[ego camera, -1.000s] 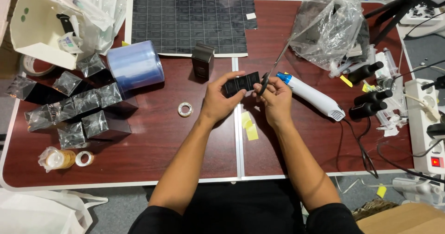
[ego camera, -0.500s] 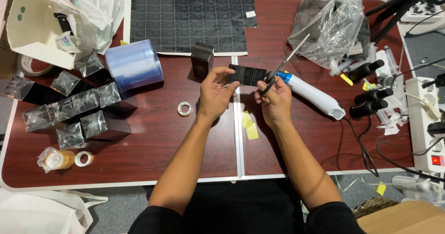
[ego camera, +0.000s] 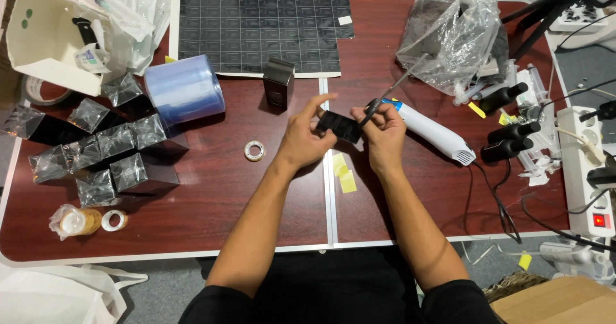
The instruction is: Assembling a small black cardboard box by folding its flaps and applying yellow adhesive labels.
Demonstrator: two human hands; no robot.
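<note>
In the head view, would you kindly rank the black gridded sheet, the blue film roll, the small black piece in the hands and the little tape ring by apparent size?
1. Black gridded sheet
2. Blue film roll
3. Small black piece, held nearer the camera, so it may look slightly larger than it is
4. Tape ring

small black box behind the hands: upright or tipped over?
Upright. The black box stands on its end on the table, taller than wide, apart from both hands and untouched.
</note>
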